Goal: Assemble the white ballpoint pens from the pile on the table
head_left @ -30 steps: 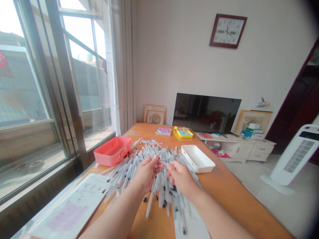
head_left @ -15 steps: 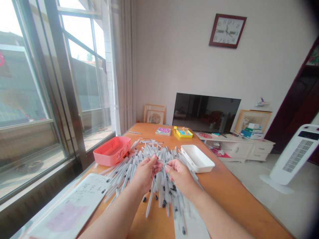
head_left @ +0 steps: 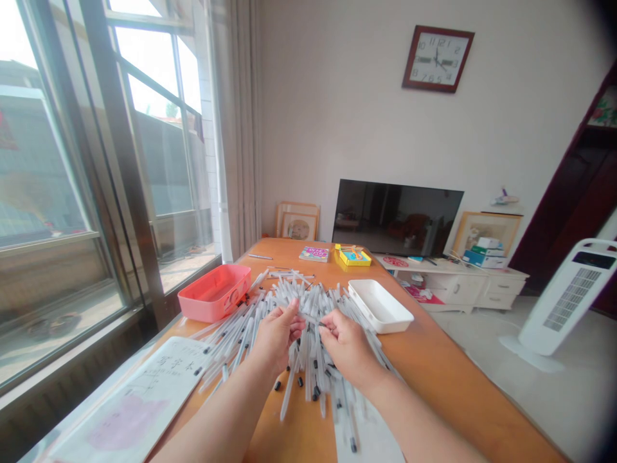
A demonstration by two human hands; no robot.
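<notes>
A big heap of clear pens (head_left: 250,321) with black tips covers the middle of the orange wooden table (head_left: 448,379). Above the heap, my left hand (head_left: 276,335) and my right hand (head_left: 348,347) are held close together. Both pinch the ends of one clear pen (head_left: 311,317) that lies level between them. Loose black caps (head_left: 299,382) lie on the table just below my hands.
A pink tray (head_left: 212,294) stands left of the heap and a white tray (head_left: 380,307) right of it. A writing sheet (head_left: 144,399) lies at the near left. Small books (head_left: 354,256) sit at the far end. A white fan heater (head_left: 563,302) stands on the floor, right.
Both hands have sunk slightly toward the heap and stay together on the pen. The view has shifted a little to the right.
</notes>
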